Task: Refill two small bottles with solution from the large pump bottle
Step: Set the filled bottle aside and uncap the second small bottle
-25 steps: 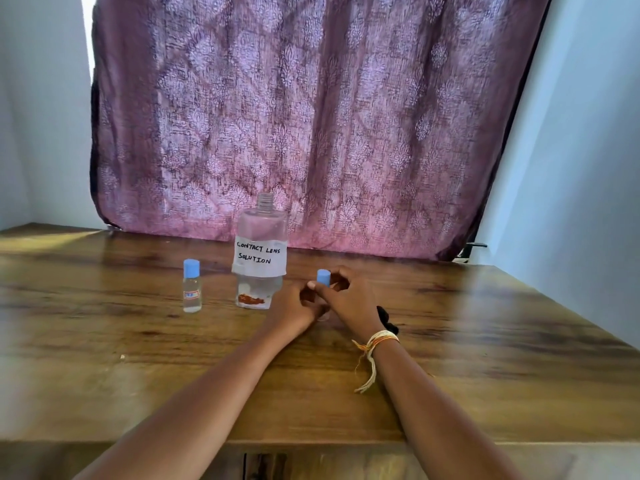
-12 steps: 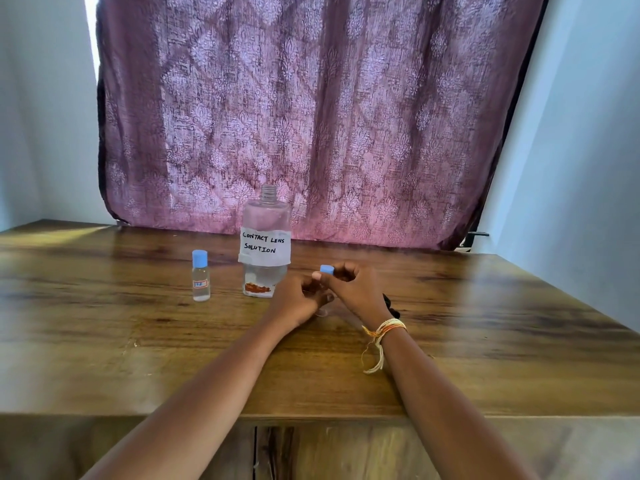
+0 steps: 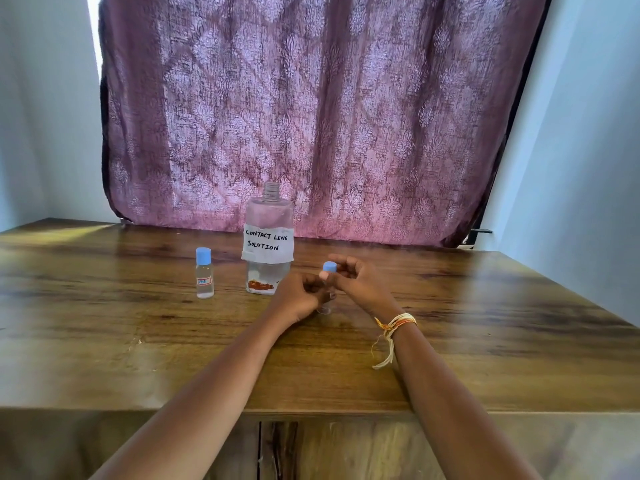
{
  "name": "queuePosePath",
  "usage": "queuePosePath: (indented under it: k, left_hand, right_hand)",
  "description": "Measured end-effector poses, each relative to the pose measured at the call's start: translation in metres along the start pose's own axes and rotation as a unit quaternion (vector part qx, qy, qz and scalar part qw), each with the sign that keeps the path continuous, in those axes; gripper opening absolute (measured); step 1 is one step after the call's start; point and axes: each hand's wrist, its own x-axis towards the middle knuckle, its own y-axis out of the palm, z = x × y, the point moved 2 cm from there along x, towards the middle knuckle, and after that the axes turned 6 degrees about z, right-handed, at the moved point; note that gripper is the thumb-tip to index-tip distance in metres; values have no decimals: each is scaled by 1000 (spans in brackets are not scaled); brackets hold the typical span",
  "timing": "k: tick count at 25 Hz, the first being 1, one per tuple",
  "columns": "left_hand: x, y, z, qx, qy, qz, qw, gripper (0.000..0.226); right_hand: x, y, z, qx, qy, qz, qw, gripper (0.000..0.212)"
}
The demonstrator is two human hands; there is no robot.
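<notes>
Head view: left hand [image 3: 300, 296] grip clamps the upright small clear plastic bottle [image 3: 324, 308] on the wooden desk [image 3: 485, 306], while right hand [image 3: 358, 284] grip pinches its blue cap [image 3: 329, 266] directly above.

Left hand [image 3: 300, 296] around a small bottle [image 3: 325, 308], right hand [image 3: 360, 285] pinching its blue cap [image 3: 329, 267], beside the large bottle [image 3: 268, 240].

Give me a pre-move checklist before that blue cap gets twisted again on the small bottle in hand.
1. Left hand grips the held small bottle: ok.
2. Right hand pinches its blue cap: ok.
3. Held bottle's base on the table: ok.
4. Cap being opened or closed: cannot tell.
5. Large bottle open, no pump on it: ok.
6. Second small bottle upright, capped, apart from the hands: ok.
</notes>
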Motion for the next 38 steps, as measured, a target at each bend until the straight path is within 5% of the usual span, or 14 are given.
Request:
queuePosePath:
  k: [5,12,28,38]
  left_hand:
    - [2,0,4,5,-14,0,1000,28]
    - [1,0,4,-12,-15,-1,1000,32]
    - [1,1,5,-1,15,-1,1000,19]
    - [-1,0,5,-22,11,-4,1000,17]
  right_hand:
    - [1,-9,5,11,-40,-52,998,36]
    - [0,-8,6,21,-12,32,999,32]
    - [-3,-3,3,3,-20,-51,998,74]
    - [-3,-7,2,-2,-44,-37,998,48]
